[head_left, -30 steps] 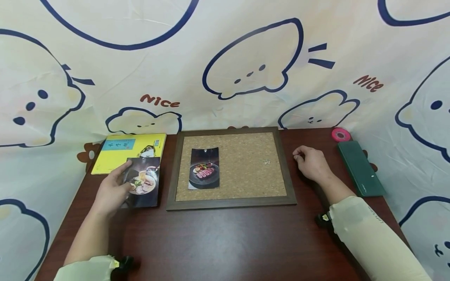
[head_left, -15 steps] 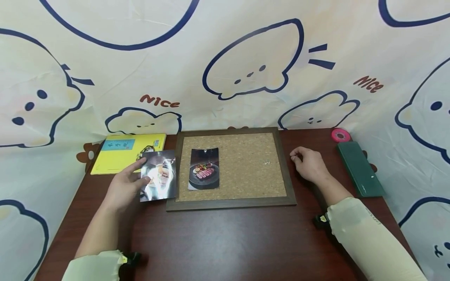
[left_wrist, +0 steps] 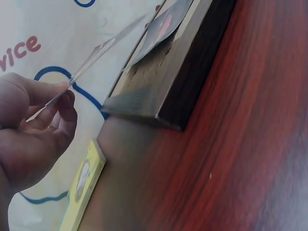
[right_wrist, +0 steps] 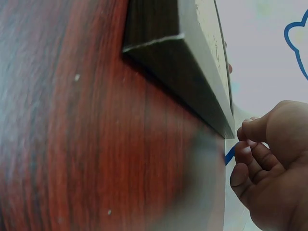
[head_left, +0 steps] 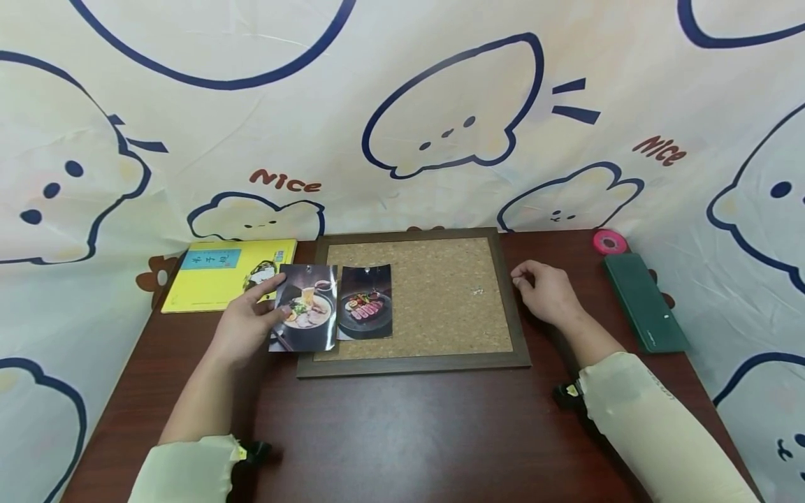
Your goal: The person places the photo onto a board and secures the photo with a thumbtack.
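My left hand (head_left: 245, 327) pinches a glossy photo (head_left: 308, 318) of a noodle bowl between thumb and fingers. In the left wrist view that photo (left_wrist: 98, 50) appears nearly edge-on, raised above the board's frame. Its right part overlaps the left side of a framed cork board (head_left: 440, 300). Just right of it, a second photo (head_left: 365, 307), of sliced meat on a dark plate, lies on the cork. My right hand (head_left: 548, 293) is beside the board's right edge, fingers loosely curled. In the right wrist view its thumb and index fingertip (right_wrist: 243, 132) come together; nothing held shows there.
Small clear bits, perhaps pins (head_left: 478, 290), sit on the cork's right side. A yellow book (head_left: 204, 286) lies at the back left. A dark green box (head_left: 646, 302) and a pink ring-shaped roll (head_left: 609, 241) are at the right. A printed cloth (head_left: 440, 195) backs the table.
My left hand has carried the noodle photo rightward, from over the yellow book's corner to the board's left side. My right hand has shifted slightly left toward the board.
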A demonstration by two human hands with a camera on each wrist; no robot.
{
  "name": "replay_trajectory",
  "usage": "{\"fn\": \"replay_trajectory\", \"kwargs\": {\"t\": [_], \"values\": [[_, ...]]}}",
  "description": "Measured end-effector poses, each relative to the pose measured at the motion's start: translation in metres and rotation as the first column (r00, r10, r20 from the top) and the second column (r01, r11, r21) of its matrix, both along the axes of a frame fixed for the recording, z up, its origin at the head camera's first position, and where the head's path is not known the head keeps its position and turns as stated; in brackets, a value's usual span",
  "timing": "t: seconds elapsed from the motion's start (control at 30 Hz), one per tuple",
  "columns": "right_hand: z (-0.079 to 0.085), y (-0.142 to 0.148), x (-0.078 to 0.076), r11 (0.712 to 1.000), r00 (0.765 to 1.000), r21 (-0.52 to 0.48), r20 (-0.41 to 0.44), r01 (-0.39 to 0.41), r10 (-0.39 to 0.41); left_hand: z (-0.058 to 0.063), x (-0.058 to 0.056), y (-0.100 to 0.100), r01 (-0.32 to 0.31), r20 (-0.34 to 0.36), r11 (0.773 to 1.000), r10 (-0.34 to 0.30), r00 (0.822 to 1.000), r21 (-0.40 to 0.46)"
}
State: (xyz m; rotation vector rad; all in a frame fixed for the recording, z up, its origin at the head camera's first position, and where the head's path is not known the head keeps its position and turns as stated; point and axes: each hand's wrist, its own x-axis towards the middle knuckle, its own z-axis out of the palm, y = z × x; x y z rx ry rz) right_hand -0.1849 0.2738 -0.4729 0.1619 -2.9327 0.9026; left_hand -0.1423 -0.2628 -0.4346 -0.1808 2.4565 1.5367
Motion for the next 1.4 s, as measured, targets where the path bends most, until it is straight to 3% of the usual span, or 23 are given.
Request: {"fn": "replay_trajectory", "kwargs": {"t": [0.2,0.53,0.83,1.07,1.4], "values": [[0.002,-0.007,-0.001,1.0,1.0,-0.009,0.008,-0.01,0.01,-0.002,-0.007,0.013,0.03,-0.042,1.0,-0.03,0.999,-0.003],[0.004,-0.018,-0.003,0.999,0.999,-0.017,-0.01,-0.034,0.034,-0.002,-0.013,0.035,0.024,-0.041,0.999,-0.023,0.999,0.025],[0.006,-0.028,-0.004,0.998,0.998,-0.026,-0.033,-0.051,0.05,-0.008,-0.019,0.055,0.047,-0.071,0.995,-0.04,0.997,0.089],[0.007,-0.038,-0.006,0.998,0.998,-0.034,-0.022,-0.059,0.058,-0.01,-0.022,0.07,0.082,-0.124,0.995,-0.073,0.99,0.064],[0.007,-0.05,-0.008,0.995,0.996,-0.049,-0.015,-0.085,0.084,-0.016,-0.028,0.089,0.102,-0.115,0.992,-0.094,0.989,0.069]]}}
